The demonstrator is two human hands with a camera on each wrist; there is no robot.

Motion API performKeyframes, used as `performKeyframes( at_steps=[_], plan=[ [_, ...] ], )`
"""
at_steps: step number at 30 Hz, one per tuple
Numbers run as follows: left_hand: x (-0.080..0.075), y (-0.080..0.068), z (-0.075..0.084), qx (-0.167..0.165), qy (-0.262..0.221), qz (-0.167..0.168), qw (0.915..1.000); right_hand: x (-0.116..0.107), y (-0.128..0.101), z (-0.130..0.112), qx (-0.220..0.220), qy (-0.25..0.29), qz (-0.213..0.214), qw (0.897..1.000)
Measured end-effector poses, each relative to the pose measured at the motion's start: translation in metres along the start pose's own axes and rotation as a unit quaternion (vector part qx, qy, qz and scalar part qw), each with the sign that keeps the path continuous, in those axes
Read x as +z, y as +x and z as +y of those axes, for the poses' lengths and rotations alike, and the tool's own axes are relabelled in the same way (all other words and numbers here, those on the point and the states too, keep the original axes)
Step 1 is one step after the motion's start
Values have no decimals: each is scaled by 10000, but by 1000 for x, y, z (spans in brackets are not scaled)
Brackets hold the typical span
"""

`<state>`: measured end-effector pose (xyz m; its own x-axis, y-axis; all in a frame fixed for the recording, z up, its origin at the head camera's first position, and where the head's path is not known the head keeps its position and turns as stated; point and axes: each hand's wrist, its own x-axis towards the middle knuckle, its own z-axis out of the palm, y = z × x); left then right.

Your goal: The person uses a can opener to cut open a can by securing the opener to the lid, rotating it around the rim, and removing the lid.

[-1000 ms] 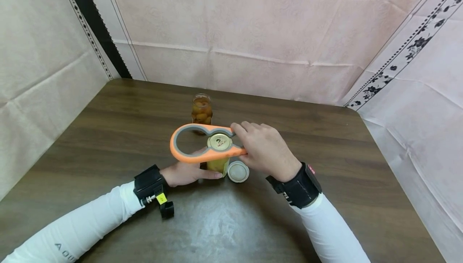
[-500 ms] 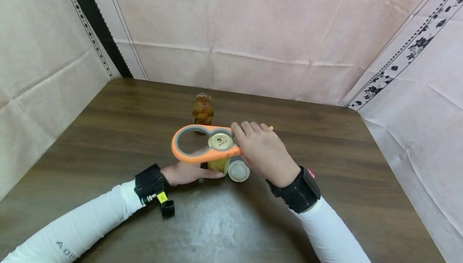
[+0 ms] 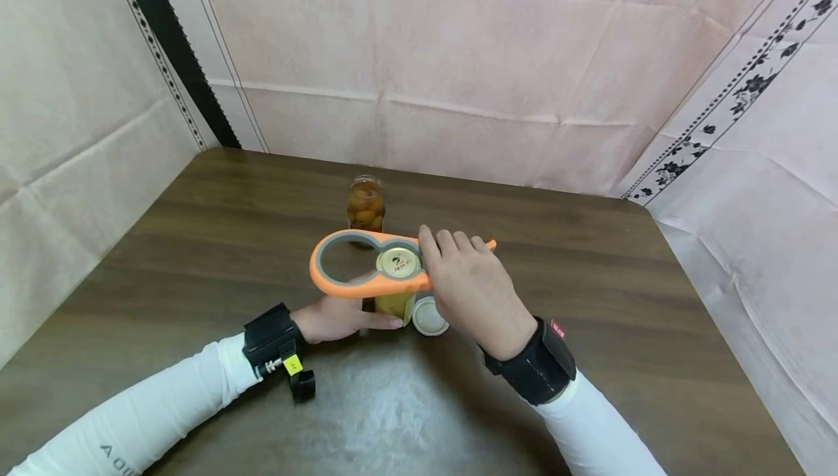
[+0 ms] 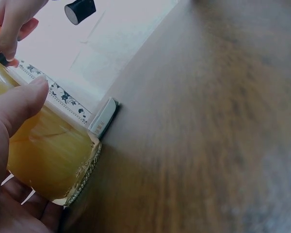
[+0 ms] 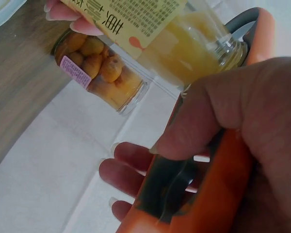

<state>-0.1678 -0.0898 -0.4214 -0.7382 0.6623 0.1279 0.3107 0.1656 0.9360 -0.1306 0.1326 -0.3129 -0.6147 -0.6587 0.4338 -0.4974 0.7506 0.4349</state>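
A glass jar of yellow contents [image 3: 393, 305] stands upright on the table, gripped low around its side by my left hand [image 3: 337, 318]. In the left wrist view the thumb [image 4: 26, 104] lies along the glass. An orange and grey jar opener [image 3: 373, 287] is set around the jar's gold lid [image 3: 398, 263], its large loop out to the left. My right hand [image 3: 468, 287] grips the opener's handles from above, with an orange tip showing past the fingers. The right wrist view shows the jar's printed label [image 5: 143, 22] and the thumb curled over the handle.
Behind the opener stands an open-topped jar of brown round fruit [image 3: 365, 207]. A loose white lid [image 3: 429, 317] leans close by the held jar's right side. Pale cloth [image 3: 458, 61] hangs beyond the brown table [image 3: 556, 258].
My right hand has turned slightly on the opener, its wrist a little nearer and left, and the handle tip has come into view. The jar and left hand stay in place.
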Motion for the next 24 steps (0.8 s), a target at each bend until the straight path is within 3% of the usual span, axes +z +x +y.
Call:
performKeyframes(
  at_steps=[7,10,15,24],
  plan=[
    [2,-2,3,-218,262,278,9990,-5,-3,-4,87,-9,71,9999],
    [3,-1,2,-149,220,335,9991,-5,-3,-5,118,8,103,9999],
    [3,1,0,72,79,358,9993,-4,-3,-5,181,80,150,9997],
    [1,-1,0,-59,80,240,9997,-2,-1,-6,245,161,156,9994]
  ],
)
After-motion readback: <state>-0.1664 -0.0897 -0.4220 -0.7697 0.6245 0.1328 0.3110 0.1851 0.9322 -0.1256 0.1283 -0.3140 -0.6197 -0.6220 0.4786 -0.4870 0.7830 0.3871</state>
